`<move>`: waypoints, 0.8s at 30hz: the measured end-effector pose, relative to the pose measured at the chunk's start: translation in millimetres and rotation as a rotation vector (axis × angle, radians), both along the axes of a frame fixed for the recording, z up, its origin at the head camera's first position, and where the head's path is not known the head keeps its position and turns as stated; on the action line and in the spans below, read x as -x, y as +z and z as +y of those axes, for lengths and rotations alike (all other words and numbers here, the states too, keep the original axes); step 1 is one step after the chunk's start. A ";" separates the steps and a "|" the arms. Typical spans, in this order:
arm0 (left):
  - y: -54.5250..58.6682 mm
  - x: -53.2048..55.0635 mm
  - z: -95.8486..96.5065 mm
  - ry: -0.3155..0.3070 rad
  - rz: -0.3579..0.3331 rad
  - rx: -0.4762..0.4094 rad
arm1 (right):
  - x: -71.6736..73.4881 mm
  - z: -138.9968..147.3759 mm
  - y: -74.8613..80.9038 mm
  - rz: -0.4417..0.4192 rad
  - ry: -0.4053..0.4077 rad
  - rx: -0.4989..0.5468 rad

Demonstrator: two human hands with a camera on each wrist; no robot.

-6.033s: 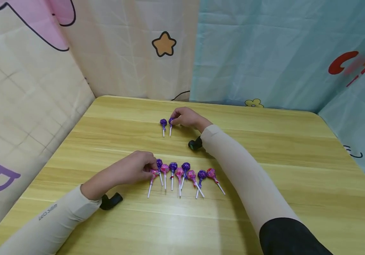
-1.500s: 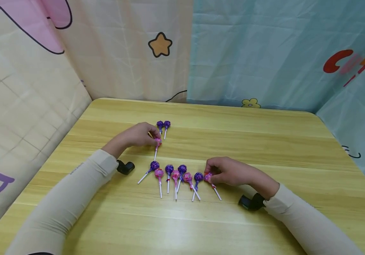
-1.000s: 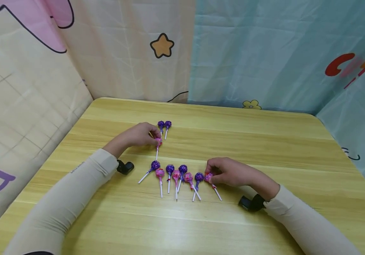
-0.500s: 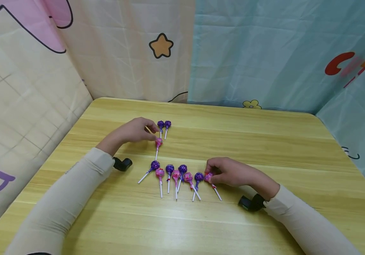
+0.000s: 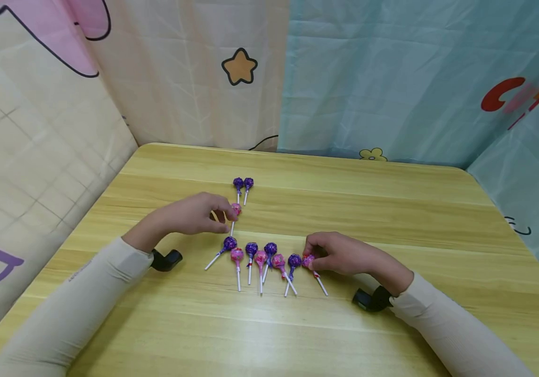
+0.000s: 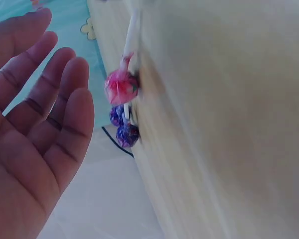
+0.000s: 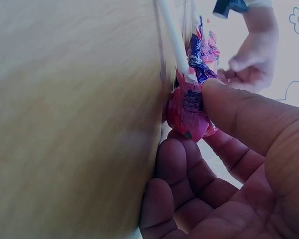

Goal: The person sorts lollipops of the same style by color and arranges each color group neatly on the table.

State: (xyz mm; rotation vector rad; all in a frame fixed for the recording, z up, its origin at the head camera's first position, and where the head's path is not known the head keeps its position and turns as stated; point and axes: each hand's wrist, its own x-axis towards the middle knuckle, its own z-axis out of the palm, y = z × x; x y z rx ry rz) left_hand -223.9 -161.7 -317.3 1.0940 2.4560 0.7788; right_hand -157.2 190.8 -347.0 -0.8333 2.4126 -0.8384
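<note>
My left hand (image 5: 199, 213) hovers with relaxed, parted fingers beside the stick of a pink lollipop (image 5: 236, 209). In the left wrist view that hand's palm holds nothing, and the pink lollipop lies apart from it. Just beyond are two purple lollipops (image 5: 243, 183), side by side. My right hand (image 5: 345, 254) pinches the head of another pink lollipop (image 7: 189, 114) at the right end of the near row; its stick points toward me. To its left in the row lie a purple lollipop (image 5: 294, 261) and a pink lollipop (image 5: 278, 261) with crossing sticks.
Several more pink and purple lollipops fill the row's left part, among them a slanted purple lollipop (image 5: 229, 243) at its left end. All lie on a wooden table (image 5: 392, 209). Printed curtains (image 5: 368, 78) hang behind and beside it.
Since six seconds ago, the left hand has carried a pink lollipop from the row toward the back, released it and drawn nearer. The right hand left a purple lollipop at the back for the row's right end.
</note>
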 end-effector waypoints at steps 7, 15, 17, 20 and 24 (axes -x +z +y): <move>-4.4 -19.1 6.1 -0.079 0.026 0.085 | -0.3 1.2 2.0 0.007 0.007 -0.004; -12.8 -23.4 7.8 -0.047 0.042 0.104 | -2.0 -0.5 0.9 0.000 0.008 0.004; -13.2 -24.0 7.9 -0.037 0.037 0.096 | -2.6 -0.9 0.7 0.004 0.003 0.004; -13.2 -24.7 8.6 -0.026 0.023 0.089 | -3.4 -0.8 0.1 0.006 -0.006 0.002; -13.5 -24.4 8.8 -0.016 0.013 0.096 | -3.1 -0.7 0.3 0.005 -0.016 0.005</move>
